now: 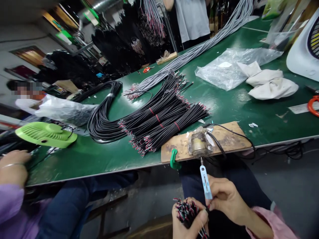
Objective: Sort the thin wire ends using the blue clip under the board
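Note:
My left hand (199, 221) is closed around a bundle of black cables (185, 212), whose stripped ends show red, white and dark wires. Just right of it, my right hand (228, 197) pinches a cable's wire end below a light blue clip-like piece (205, 182). That piece hangs from the shaft of a small motor (199, 143) bound onto a wooden board (231, 136) at the table's front edge. The fingertips partly hide the pinched wires.
Bundles of black cables (159, 116) lie on the green table (99, 166) beside long grey cables (199, 49). A green clamp (174, 160) grips the board. Around are plastic bags (231, 71), white cloth (272, 86), orange scissors (314, 105) and a green fan (46, 134). A co-worker's hand (13, 167) is left.

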